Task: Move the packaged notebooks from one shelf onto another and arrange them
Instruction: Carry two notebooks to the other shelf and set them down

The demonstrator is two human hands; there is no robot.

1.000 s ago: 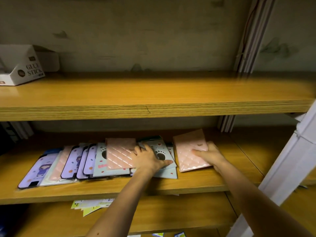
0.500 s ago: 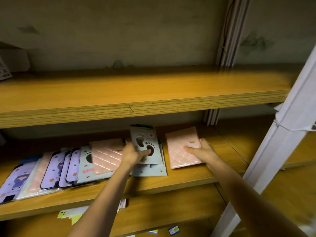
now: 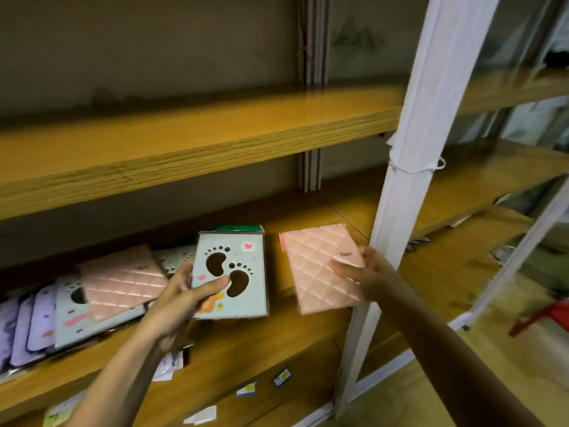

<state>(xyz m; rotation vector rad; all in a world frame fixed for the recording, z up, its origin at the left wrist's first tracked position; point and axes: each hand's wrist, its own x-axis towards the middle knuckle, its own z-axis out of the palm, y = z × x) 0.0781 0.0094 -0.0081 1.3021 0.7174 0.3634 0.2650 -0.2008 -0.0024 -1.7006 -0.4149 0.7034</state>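
Lifting is done on both sides, head view only. The left hand [image 3: 181, 298] grips the footprint notebook [image 3: 234, 263], thumb across the cover and fingers curled behind its left edge. The right hand [image 3: 360, 272] pinches the pink quilted notebook [image 3: 320, 272] at its right edge, thumb on the front, fingers behind. Both packs are tilted up and look clear of the middle shelf [image 3: 246, 343], held in front of it side by side with a gap between them. A second ago both lay flat on that shelf under the hands, so the pick is complete for this pair. A green edge shows behind the footprint pack; it could be a second pack in the same grip, can't tell. The remaining row [image 3: 77, 315] lies overlapped at the left of the middle shelf. The view has swung right toward the white post [image 3: 409, 180] and the right-bay shelf [image 3: 446, 266]. The target is likely that bay or the top shelf [image 3: 215, 131], can't tell which. Next is carry, set flat, square the edges. The risk is slick wrap with only one hand on each pack.
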